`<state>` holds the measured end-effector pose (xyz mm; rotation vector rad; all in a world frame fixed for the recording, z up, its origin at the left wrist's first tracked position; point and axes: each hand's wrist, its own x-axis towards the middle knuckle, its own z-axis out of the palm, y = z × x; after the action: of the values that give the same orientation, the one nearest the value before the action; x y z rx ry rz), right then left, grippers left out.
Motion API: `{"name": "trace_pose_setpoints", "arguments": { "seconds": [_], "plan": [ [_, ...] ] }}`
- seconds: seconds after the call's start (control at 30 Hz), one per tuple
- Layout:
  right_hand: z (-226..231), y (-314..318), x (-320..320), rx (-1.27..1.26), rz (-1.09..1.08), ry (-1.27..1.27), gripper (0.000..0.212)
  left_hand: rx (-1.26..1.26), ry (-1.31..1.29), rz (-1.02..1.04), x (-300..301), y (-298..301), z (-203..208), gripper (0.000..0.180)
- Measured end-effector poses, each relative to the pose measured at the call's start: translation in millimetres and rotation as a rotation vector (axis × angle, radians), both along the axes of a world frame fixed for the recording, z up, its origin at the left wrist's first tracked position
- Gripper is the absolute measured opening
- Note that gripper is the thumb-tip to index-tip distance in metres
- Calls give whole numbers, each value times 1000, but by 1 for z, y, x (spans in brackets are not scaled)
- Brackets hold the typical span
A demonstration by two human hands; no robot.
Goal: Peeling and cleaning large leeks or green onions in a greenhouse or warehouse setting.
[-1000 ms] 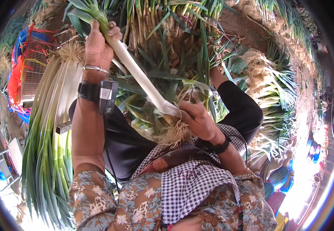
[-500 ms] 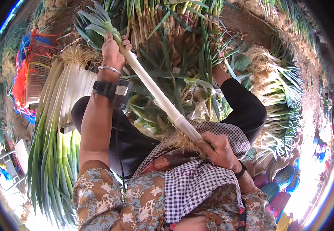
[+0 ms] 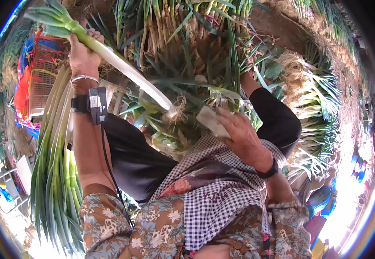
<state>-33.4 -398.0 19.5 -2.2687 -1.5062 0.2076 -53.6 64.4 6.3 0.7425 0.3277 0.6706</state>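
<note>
Holding one leek [image 3: 129, 71] in the left hand [image 3: 84, 54]: fingers wrapped round the upper shaft, just below the leaves [image 3: 51, 20]. Leek off the ground, in front of the body, left of centre. Long axis slanting, leaf end up and left, root end [image 3: 179, 110] down toward mid-frame.

Key relation: root end facing the right hand [image 3: 246, 140], with a gap between. Left hand nearer to the leek overall, in contact with it; right hand nearer to the root end, lower and to the right, not touching it.

Right hand with fingers fairly straight and close together, a bit blurred, over a flat pale piece [image 3: 212, 122]. Cannot tell whether pinched or just touching; thumb not clear. Pale piece on the side toward the root end, apart from it.

Below and around the root end: loose leaf scraps [image 3: 146, 108], between the knees. To the left, beside the left forearm: a big stack of leeks [image 3: 53, 172], green ends toward the body. Beyond that, a basket [image 3: 42, 95]. At the top, an upright bunch of thinner stalks [image 3: 153, 28]. To the right, past the knee, a row of leeks [image 3: 317, 103]. Checked cloth [image 3: 213, 213] over the lap.
</note>
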Motion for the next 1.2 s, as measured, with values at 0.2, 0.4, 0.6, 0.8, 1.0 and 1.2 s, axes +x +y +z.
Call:
{"name": "trace_pose_setpoints", "arguments": {
  "seconds": [0.2, 0.4, 0.6, 0.8, 1.0, 1.2],
  "plan": [
    [2, 120, 25, 445, 130, 773, 36, -178, -398, -484, 7, -18, 4, 77],
    [-29, 145, 26, 249, 372, 859, 33, -99, -378, -662, 7, -36, 28, 117],
    [-32, 84, 10, 243, 246, 699, 21, -93, -486, -752, 7, -39, 34, 102],
    [-46, -1, -19, 332, -7, 351, 15, -147, -615, -568, 1, -20, 33, 103],
    [-16, 24, -12, -26, -43, 264, 22, -49, -646, -634, 1, -13, 28, 111],
    [-16, 115, 1, 399, -112, 425, 28, 17, -475, -440, 6, -39, 26, 93]
  ]
}}
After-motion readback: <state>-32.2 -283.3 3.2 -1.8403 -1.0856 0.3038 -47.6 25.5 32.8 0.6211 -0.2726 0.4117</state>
